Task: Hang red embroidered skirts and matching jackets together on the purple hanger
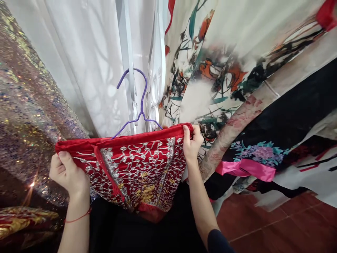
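Observation:
A red garment (137, 165) with silver and gold embroidery hangs over a purple wire hanger (140, 102). My left hand (67, 172) is closed on the garment's left top edge. My right hand (192, 142) pinches the right top corner of the same red cloth. The hanger's hook rises in front of a white window grille (155, 70) and its lower bar is hidden by the garment.
A glittering sequin fabric (28, 105) hangs at the left, a white curtain (86, 52) behind. Printed floral and ink-pattern robes (237, 77) with black and pink parts hang at the right. Red floor tiles (276, 225) show at the lower right.

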Tool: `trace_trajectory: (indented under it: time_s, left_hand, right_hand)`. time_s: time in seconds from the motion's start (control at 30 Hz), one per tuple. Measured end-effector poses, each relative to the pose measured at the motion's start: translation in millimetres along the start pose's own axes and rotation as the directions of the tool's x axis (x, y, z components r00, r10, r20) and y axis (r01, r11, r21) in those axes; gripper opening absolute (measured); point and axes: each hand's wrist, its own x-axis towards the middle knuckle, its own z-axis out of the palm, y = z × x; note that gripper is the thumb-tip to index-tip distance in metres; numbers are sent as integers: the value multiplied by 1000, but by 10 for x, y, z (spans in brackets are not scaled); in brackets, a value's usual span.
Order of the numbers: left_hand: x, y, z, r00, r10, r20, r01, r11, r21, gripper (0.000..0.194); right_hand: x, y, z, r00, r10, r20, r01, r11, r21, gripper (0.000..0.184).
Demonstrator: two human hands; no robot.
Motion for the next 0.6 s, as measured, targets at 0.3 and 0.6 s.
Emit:
trace_trajectory:
  time_s: [0.3, 0.6]
  left_hand:
    - [210, 73, -246, 950, -59, 308, 36, 996, 80, 36]
    - [-63, 137, -62, 925, 231, 301, -327, 888, 324, 93]
  right_hand:
    - [37, 110, -41, 993, 37, 116, -25, 994, -105, 43]
    - [-5, 77, 40, 994, -100, -35, 88, 966, -243, 35]
